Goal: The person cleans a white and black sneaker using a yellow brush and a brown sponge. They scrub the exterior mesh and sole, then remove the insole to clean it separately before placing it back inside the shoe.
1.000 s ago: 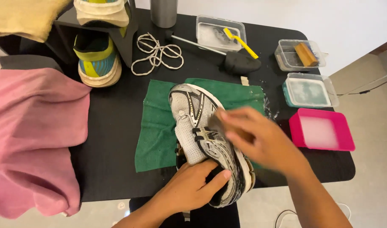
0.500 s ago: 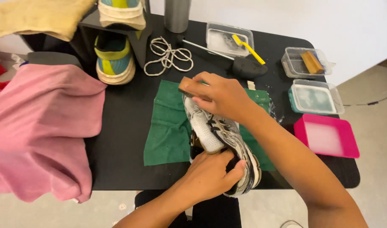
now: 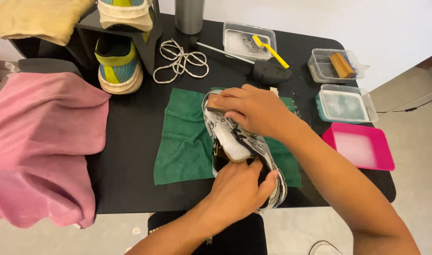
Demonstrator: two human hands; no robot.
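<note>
A white and black running shoe lies on its side on a green cloth on the black table. My left hand grips the shoe at its heel end. My right hand presses a small brush against the toe end; only the brush's wooden edge shows under my fingers.
White laces lie behind the cloth, by a black shoe tree. Clear tubs and a pink tray sit at the right. A pink cloth hangs at the left, and a blue-and-yellow shoe stands on a rack.
My right hand has moved from the shoe's heel side up to its toe end, then slid slightly back along the upper. The left hand has kept its hold.
</note>
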